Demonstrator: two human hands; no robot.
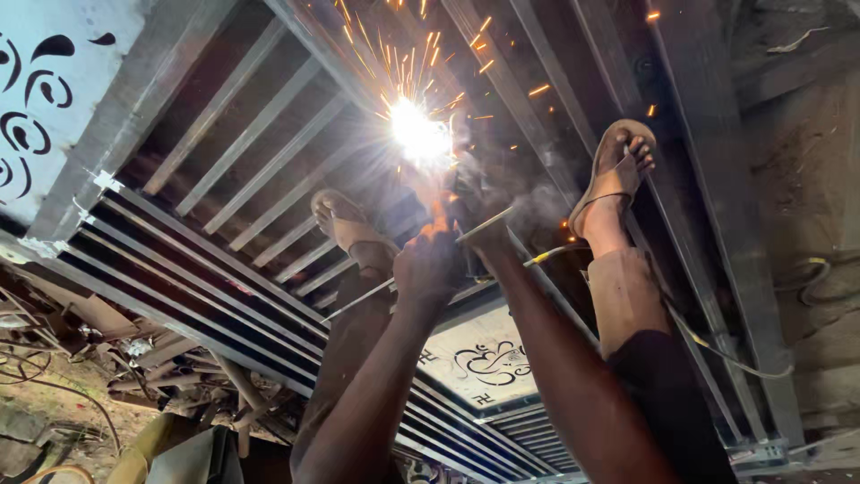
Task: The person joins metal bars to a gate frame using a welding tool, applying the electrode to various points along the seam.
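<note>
Two forearms extend forward side by side; left hand (428, 264) fisted around a thin welding rod (394, 282), right hand (479, 229) clenched on the electrode holder (488, 224). Beyond, sandalled feet (618, 170) rest on the steel gate frame (269, 161). Farthest, the arc (419, 134) flares, scattering sparks.

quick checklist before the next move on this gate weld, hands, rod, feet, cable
1. Left hand grips a thin rod: ok.
2. Right hand behind the arc glare: grip cannot tell.
3. Both sandalled feet rest on the metal gate frame: ok.
4. Bare skin near flying sparks: not ok.
5. Cable runs past the right leg, apart from the arc: ok.
6. Weld seam hidden by brightness: cannot tell.
</note>
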